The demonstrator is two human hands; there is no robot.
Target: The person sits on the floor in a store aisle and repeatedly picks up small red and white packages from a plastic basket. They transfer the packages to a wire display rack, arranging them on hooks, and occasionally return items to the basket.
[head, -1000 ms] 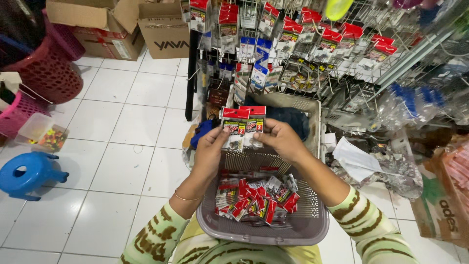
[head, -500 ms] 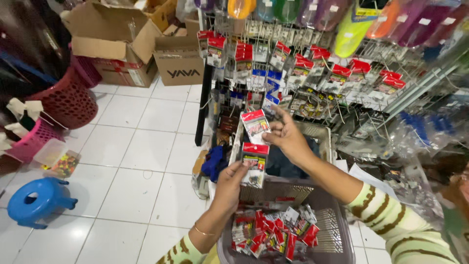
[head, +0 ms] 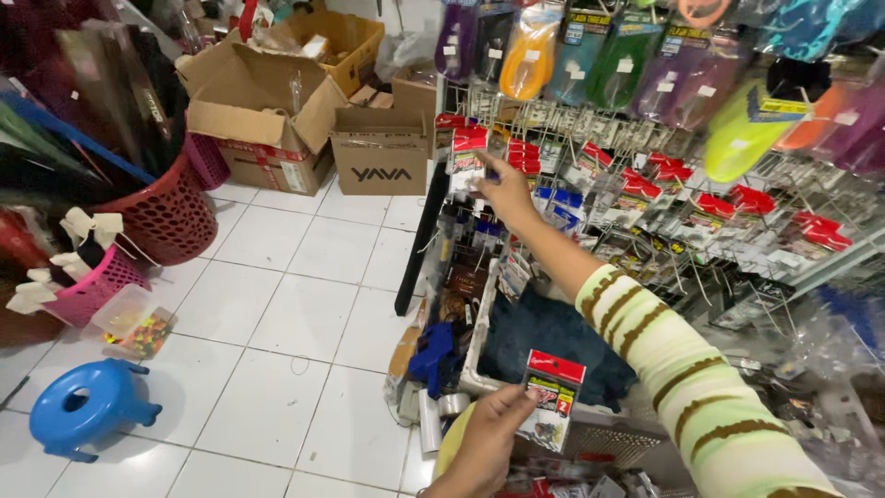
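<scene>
Since the earlier frame, the right hand (head: 505, 192) has been stretched far up to the wire display rack (head: 682, 198), and the upper packet (head: 468, 157) has been carried with it to the rack's left edge, where it is pinched by its red header card between thumb and fingers. The left hand (head: 481, 441) has been lowered toward the bottom of the view, its fingers closed on the side of a second packet (head: 551, 398) with a red header and a clear pouch, held upright above the grey basket (head: 616, 441).

Both packets are judged to be very light and thin: stiff at the card top, soft and somewhat slippery at the clear film below. The card header is judged the surest place for a hold, and the pouch can be crumpled if squeezed.

Many like packets are hung in rows on the rack, with coloured bagged goods above. White floor tiles (head: 304, 304) are spread to the left, where open cardboard boxes (head: 277, 101), a red basket (head: 171, 217), a pink basket (head: 92, 286) and a blue stool (head: 88, 410) are set.
</scene>
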